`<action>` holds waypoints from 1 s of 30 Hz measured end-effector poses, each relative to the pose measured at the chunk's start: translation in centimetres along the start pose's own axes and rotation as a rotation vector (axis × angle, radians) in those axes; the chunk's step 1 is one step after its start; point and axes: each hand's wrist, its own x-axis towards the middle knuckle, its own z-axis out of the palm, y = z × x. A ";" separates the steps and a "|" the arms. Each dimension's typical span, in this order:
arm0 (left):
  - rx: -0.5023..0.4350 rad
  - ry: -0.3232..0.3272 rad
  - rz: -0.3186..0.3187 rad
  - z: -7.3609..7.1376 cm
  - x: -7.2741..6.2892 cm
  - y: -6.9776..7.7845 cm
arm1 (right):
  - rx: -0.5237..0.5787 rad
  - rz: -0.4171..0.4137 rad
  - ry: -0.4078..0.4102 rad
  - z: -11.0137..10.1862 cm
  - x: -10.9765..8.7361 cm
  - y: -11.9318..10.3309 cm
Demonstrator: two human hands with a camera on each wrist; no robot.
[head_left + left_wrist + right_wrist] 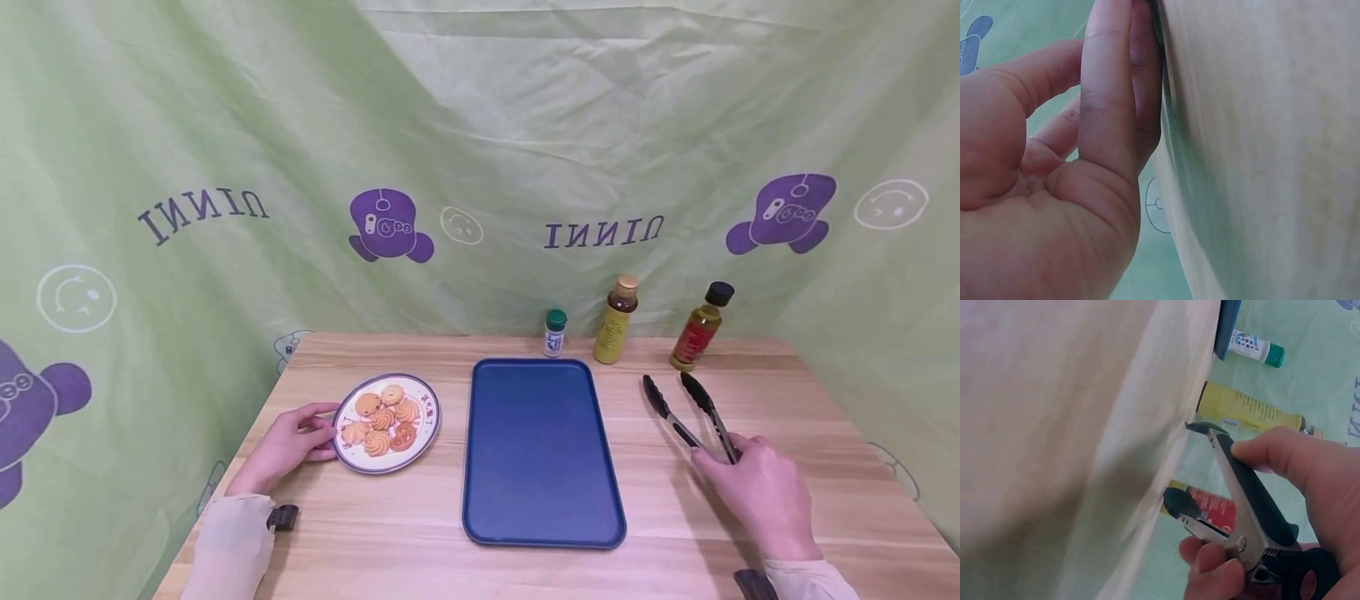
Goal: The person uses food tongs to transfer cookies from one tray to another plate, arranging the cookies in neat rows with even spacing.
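Note:
On the left of the table, a round white plate with a blue rim bears several cookies. My left hand lies beside it, loosely bent fingertips at its left rim; the left wrist view shows this hand from the palm side. My right hand grips metal tongs with black tips. The tongs' arms are spread apart, with nothing between them. In the right wrist view, my thumb lies along one arm of the tongs and my fingers curl around the other.
A dark blue rectangular tray lies mid-table, between plate and tongs. Behind stand a small green-capped shaker, a yellow-labelled bottle and a black-capped bottle with a red label. Green printed cloth hangs along the table's far edge.

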 end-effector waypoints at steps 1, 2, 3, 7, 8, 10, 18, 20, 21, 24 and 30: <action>0.001 0.000 0.000 0.0 0.0 0.0 | -0.002 -0.004 0.002 0.0 -0.1 -0.1; 0.004 0.000 0.000 0.0 0.0 0.0 | -0.004 -0.007 0.004 -0.1 -0.1 -0.2; 0.002 0.000 0.000 0.0 0.0 0.0 | -0.010 -0.012 -0.004 -0.2 -0.2 -0.3; 0.004 -0.001 0.001 0.1 0.0 -0.1 | -0.037 -0.016 -0.071 -0.7 -0.4 -0.5; 0.002 -0.003 0.002 0.1 0.1 -0.1 | -0.047 -0.011 -0.094 -0.9 -0.4 -0.5; -0.007 -0.006 -0.001 0.0 0.1 -0.1 | -0.066 -0.006 -0.135 -1.0 -0.5 -0.4; -0.008 0.000 -0.009 0.1 0.0 0.1 | -0.121 -0.027 -0.155 -0.9 -0.2 -0.3; -0.006 0.000 -0.010 0.1 -0.1 0.1 | -0.135 -0.037 -0.155 -0.8 -0.2 -0.3; -0.005 0.000 -0.010 0.1 -0.2 0.2 | -0.142 -0.044 -0.155 -0.7 -0.2 -0.3; -0.011 -0.002 -0.015 0.2 -0.3 0.3 | -0.150 -0.056 -0.147 -0.6 -0.2 -0.3; -0.033 -0.002 -0.017 0.2 -0.2 0.4 | -0.144 -0.062 -0.134 -0.4 -0.2 -0.3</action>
